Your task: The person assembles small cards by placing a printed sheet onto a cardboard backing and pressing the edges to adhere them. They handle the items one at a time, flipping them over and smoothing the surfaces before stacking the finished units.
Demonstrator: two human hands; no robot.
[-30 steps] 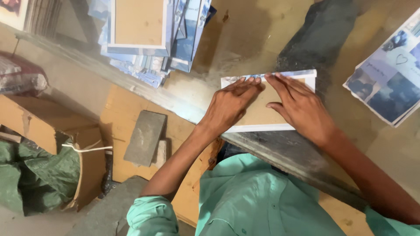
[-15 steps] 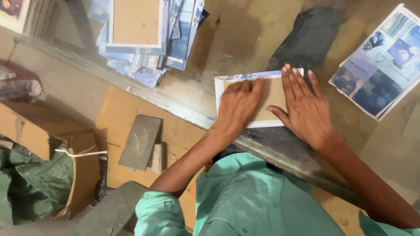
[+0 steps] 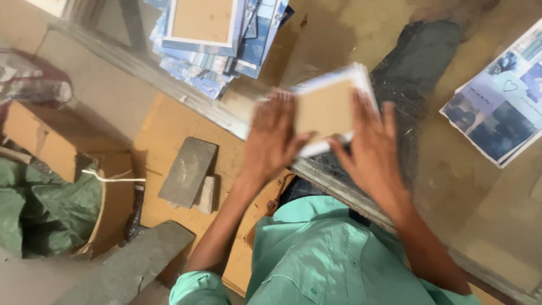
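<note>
A flat brown board with a white and blue paper border (image 3: 327, 107) lies on the worn table (image 3: 350, 34), blurred by motion. My left hand (image 3: 271, 141) lies on its left side, fingers spread. On its right side rests my right hand (image 3: 370, 141), fingers spread along the edge. Both hands press the piece near the table's front edge (image 3: 169, 85).
A stack of similar blue-bordered boards (image 3: 214, 34) sits at the back left of the table. A printed sheet with blue pictures (image 3: 502, 107) lies at the right. Below the table are cardboard boxes (image 3: 62, 147), a green cloth (image 3: 34, 220) and grey stone slabs (image 3: 189, 169).
The board has turned from lying wide to a more square, tilted pose and shifted up a little. Both hands moved with it and are blurred now.
</note>
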